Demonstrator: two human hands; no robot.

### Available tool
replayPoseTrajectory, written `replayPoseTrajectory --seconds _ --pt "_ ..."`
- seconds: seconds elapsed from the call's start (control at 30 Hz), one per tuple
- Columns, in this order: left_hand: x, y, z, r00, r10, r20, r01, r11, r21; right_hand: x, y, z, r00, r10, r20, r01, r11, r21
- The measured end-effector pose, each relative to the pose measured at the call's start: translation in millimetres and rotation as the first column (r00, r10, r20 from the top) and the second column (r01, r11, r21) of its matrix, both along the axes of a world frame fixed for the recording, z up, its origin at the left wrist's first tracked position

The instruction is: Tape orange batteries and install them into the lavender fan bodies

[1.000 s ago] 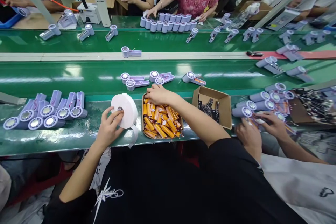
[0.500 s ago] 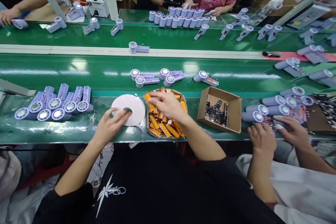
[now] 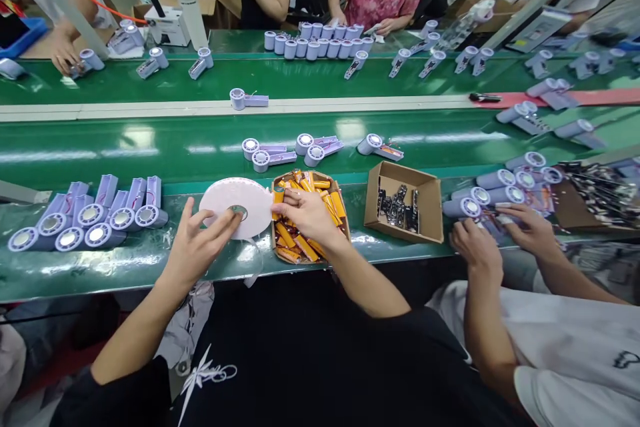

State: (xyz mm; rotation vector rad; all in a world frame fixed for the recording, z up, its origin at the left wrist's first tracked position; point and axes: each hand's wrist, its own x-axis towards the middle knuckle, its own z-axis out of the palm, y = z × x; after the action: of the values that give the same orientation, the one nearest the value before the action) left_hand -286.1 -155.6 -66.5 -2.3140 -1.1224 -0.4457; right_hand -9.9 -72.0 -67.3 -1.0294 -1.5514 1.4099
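My left hand (image 3: 197,245) is open, its fingers spread, and the fingertips rest on the edge and centre hole of a white tape roll (image 3: 225,197) that lies flat on the green bench. My right hand (image 3: 310,215) hovers over a cardboard tray of orange battery cells (image 3: 331,203). It pinches one orange cell (image 3: 278,195), and the cell's end sits right beside the roll. A loose strip of tape hangs off the roll at the bench's near edge.
Several lavender fan housings (image 3: 95,217) stand in a cluster at the left. More fans (image 3: 285,150) lie on the green belt. An open box of black parts (image 3: 403,203) sits right of the tray. A co-worker's hands (image 3: 500,240) handle fans at the right. Other people work across the belt.
The tape roll went from tilted on edge to flat on the bench. My right hand drew back from the tray's far end toward the roll, now pinching an orange cell.
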Motion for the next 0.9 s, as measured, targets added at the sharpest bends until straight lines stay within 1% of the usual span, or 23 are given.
replayPoseTrajectory --seconds 0.03,0.07,0.1,0.2,0.23,0.27,0.3,0.33,0.37,0.4,0.43,0.47,0.5,0.53,0.6,0.63,0.67,0.7,0.73,0.77,0.8,0.87,0.9 --pt "0.6 -0.6 -0.7 1.0 0.002 0.012 -0.002 1.0 -0.004 -2.6 -7.2 -4.1 0.997 -0.031 -0.065 0.028 0.998 -0.052" --pt "0.8 -0.5 -1.0 1.0 -0.008 0.013 0.009 1.0 -0.017 -2.8 -11.8 -6.3 0.996 -0.027 -0.09 0.018 0.996 -0.093" --pt "0.6 0.6 -0.4 1.0 -0.031 0.004 0.031 0.999 -0.037 -0.5 -13.4 -6.4 0.997 0.01 -0.075 -0.019 0.993 -0.118" --pt "-2.8 7.6 6.8 0.992 -0.12 -0.041 0.114 0.986 -0.119 15.7 -1.9 2.0 0.975 0.187 0.123 -0.17 0.976 -0.134" --pt "-4.5 10.3 10.4 0.988 -0.143 -0.05 0.135 0.981 -0.139 20.4 4.2 5.4 0.958 0.228 0.174 -0.206 0.969 -0.138" --pt "-5.9 12.6 13.8 0.987 -0.154 -0.052 0.144 0.978 -0.153 22.6 9.4 8.1 0.954 0.236 0.184 -0.212 0.967 -0.14" --pt "-6.3 14.2 16.5 0.988 -0.15 -0.047 0.14 0.976 -0.165 21.6 12.5 9.6 0.968 0.204 0.144 -0.184 0.973 -0.142" --pt "-5.4 14.8 17.9 0.99 -0.135 -0.032 0.128 0.976 -0.174 17.4 13.0 9.7 0.989 0.138 0.057 -0.128 0.98 -0.15" --pt "-2.5 14.0 17.7 0.994 -0.111 -0.005 0.108 0.979 -0.175 10.2 11.5 8.5 0.997 0.035 -0.066 -0.046 0.985 -0.165" --pt "2.3 11.8 15.7 0.996 -0.078 0.036 0.083 0.982 -0.169 1.2 8.7 6.2 0.976 -0.092 -0.2 0.054 0.981 -0.188" --pt "8.8 8.0 12.1 0.995 -0.05 0.088 0.063 0.986 -0.155 -8.0 6.2 3.4 0.925 -0.209 -0.317 0.144 0.966 -0.217" --pt "16.3 2.6 7.3 0.989 -0.037 0.143 0.057 0.989 -0.135 -15.4 5.1 1.0 0.874 -0.281 -0.397 0.196 0.95 -0.242" --pt "23.7 -4.2 1.7 0.98 -0.043 0.195 0.067 0.991 -0.117 -19.1 6.3 0.1 0.843 -0.315 -0.437 0.22 0.942 -0.255" --pt "29.6 -11.8 -4.2 0.969 -0.068 0.237 0.097 0.989 -0.114 -17.4 9.9 1.4 0.833 -0.329 -0.444 0.234 0.938 -0.255" --pt "32.5 -26.7 -16.3 0.951 -0.133 0.28 0.186 0.967 -0.175 4.7 22.6 11.1 0.825 -0.387 -0.411 0.319 0.92 -0.226" --pt "27.5 -32.0 -22.9 0.948 -0.143 0.285 0.212 0.951 -0.226 24.1 29.8 17.8 0.799 -0.456 -0.391 0.409 0.89 -0.201" --pt "17.7 -35.0 -30.2 0.951 -0.124 0.282 0.204 0.94 -0.273 46.9 36.1 23.8 0.746 -0.545 -0.383 0.524 0.835 -0.168" --pt "3.4 -35.5 -38.3 0.958 -0.085 0.273 0.169 0.939 -0.299 71.1 40.3 27.7 0.673 -0.629 -0.389 0.634 0.762 -0.134" --pt "-14.3 -33.8 -47.0 0.964 -0.033 0.263 0.117 0.944 -0.308 94.5 41.6 28.2 0.611 -0.678 -0.408 0.707 0.7 -0.104" --pt "-34.0 -30.4 -55.7 0.966 0.017 0.257 0.065 0.95 -0.305 115.2 39.8 24.8 0.573 -0.697 -0.431 0.745 0.662 -0.082" --pt "-53.4 -25.7 -63.6 0.964 0.057 0.258 0.025 0.953 -0.303 132.1 35.0 17.3 0.555 -0.7 -0.448 0.759 0.647 -0.07" --pt "-82.4 -13.8 -74.0 0.951 0.135 0.277 -0.037 0.942 -0.335 153.0 19.5 -6.7 0.556 -0.696 -0.455 0.751 0.655 -0.084" --pt "-88.1 -5.9 -75.4 0.938 0.171 0.3 -0.059 0.935 -0.35 157.8 11.1 -20.8 0.552 -0.703 -0.448 0.747 0.656 -0.109"
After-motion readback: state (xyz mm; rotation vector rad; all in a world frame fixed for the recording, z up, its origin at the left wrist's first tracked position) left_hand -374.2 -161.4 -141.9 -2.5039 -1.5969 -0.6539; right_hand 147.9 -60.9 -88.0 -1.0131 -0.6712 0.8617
